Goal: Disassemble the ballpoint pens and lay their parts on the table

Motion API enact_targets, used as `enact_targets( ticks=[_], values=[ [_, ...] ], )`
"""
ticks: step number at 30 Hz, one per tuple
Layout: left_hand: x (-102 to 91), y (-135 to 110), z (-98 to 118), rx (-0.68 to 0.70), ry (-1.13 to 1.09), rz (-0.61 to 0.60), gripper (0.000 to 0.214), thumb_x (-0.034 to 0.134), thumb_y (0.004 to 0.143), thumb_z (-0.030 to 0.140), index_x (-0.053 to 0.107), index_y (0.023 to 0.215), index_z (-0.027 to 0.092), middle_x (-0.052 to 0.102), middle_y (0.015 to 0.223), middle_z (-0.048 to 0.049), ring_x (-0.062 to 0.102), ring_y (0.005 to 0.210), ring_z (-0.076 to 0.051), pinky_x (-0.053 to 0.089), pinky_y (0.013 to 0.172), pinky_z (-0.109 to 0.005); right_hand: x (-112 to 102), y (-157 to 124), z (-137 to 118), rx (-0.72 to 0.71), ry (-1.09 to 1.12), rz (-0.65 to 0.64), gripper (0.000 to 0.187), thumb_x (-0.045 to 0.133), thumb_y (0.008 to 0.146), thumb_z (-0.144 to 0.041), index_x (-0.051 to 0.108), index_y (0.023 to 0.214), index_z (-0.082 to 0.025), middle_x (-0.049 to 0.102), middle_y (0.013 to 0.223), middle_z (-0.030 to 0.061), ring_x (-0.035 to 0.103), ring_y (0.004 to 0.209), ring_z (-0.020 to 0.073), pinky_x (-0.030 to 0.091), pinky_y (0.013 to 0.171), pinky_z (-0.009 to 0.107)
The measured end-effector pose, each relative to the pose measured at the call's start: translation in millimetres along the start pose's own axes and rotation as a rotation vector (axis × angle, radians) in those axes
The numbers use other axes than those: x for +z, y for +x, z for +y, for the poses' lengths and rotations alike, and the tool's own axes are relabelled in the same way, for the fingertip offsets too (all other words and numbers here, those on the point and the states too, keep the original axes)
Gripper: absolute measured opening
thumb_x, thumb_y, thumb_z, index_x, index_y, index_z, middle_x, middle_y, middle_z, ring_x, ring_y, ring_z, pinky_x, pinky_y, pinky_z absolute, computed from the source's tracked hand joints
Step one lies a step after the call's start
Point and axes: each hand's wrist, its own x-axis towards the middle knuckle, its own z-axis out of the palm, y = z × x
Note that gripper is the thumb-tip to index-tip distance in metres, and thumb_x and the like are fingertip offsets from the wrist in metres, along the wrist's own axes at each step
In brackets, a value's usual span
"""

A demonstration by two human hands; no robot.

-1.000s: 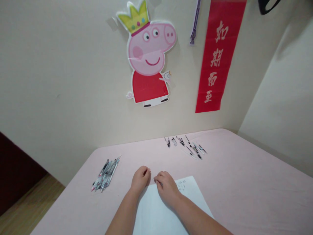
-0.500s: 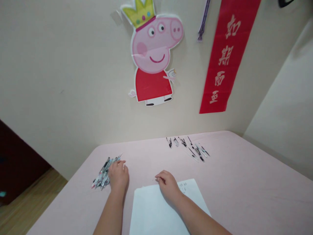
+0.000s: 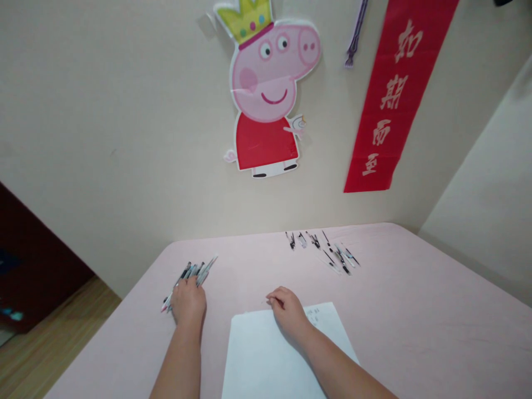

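My left hand [image 3: 188,299] lies on a pile of pens [image 3: 198,270] at the left of the pink table [image 3: 407,299], its fingers curled down over them; the pen tips stick out beyond the knuckles. My right hand [image 3: 287,311] rests at the top edge of a white sheet of paper [image 3: 266,360] near the middle. Its fingers are curled into a pinch, and what they hold is too small to name. A few small marks show on the sheet's top right corner.
Several loose pen parts [image 3: 328,252] lie scattered near the table's far edge by the wall. A cartoon pig cutout [image 3: 268,94] and a red banner [image 3: 394,94] hang on the wall. Wooden floor [image 3: 50,343] shows past the table's left edge.
My left hand left the middle by the right hand, swung left to the pile of pens and now sits on it. The right hand stayed at the paper's top edge.
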Motion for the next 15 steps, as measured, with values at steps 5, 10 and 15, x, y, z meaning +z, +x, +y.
enact_targets(
  ticks=[5,10,15],
  values=[
    [0.5,-1.3,0.7,0.021,-0.031,-0.009,0.031,0.043,0.084,0.021,0.063,0.105,0.012,0.062,0.1,-0.0154,0.057,0.092,-0.03,0.043,0.076,-0.038,-3.0,0.1,-4.7,0.0,0.016,-0.011,0.024,0.05,0.077,-0.009,0.072,0.081,-0.017,0.066,0.079,0.0057,0.06,0.079,0.0169,0.045,0.075,0.028],
    [4.0,-1.4,0.7,0.047,-0.062,0.009,0.028,0.046,0.083,0.024,0.064,0.101,0.013,0.06,0.099,-0.0141,0.055,0.093,-0.031,0.045,0.075,-0.039,-3.0,0.4,-5.2,0.001,0.036,-0.013,0.024,0.05,0.077,-0.009,0.072,0.082,-0.017,0.066,0.079,0.0057,0.06,0.078,0.017,0.045,0.075,0.028],
    [7.0,0.0,0.5,0.062,-0.03,0.009,0.025,0.049,0.082,0.025,0.065,0.096,0.012,0.061,0.098,-0.0131,0.056,0.092,-0.029,0.046,0.078,-0.039,-1.8,0.7,-2.0,-0.009,0.052,-0.009,0.023,0.05,0.077,-0.01,0.072,0.081,-0.017,0.066,0.079,0.006,0.06,0.079,0.0176,0.044,0.075,0.029]
  ],
)
